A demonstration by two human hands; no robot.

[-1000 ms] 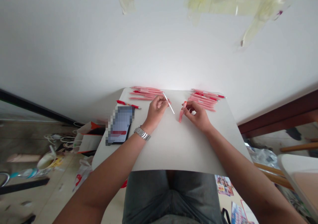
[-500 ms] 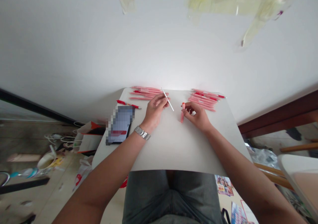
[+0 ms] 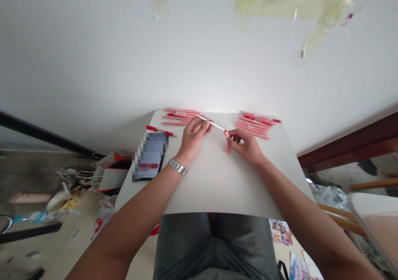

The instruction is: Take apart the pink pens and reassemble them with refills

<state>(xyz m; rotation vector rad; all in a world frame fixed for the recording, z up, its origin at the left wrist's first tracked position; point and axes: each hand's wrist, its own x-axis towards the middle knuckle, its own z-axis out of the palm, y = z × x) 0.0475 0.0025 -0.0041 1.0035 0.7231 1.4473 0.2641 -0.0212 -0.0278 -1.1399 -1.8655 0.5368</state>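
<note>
Above the white table [image 3: 217, 180], my left hand [image 3: 195, 133] pinches a thin white pen refill [image 3: 217, 126]. My right hand [image 3: 245, 144] grips a pink pen barrel [image 3: 227, 137], held nearly upright. The refill's lower right end meets the top of the barrel; whether it has entered cannot be made out. Behind my left hand lies a bunch of pink pens [image 3: 180, 114], with one red pen among them. A second bunch of pink and red pens [image 3: 253, 124] lies beyond my right hand.
A phone [image 3: 152, 155] with a blurred screen lies at the table's left, a red pen [image 3: 161, 130] just above it. The wall [image 3: 199, 56] rises directly behind the table. Bags [image 3: 113, 172] stand on the floor at left; another white tabletop [image 3: 376, 218] is at right.
My left hand has turned the refill to a flatter slant, bringing its lower end to the barrel's top. The barrel in my right hand has tipped slightly left.
</note>
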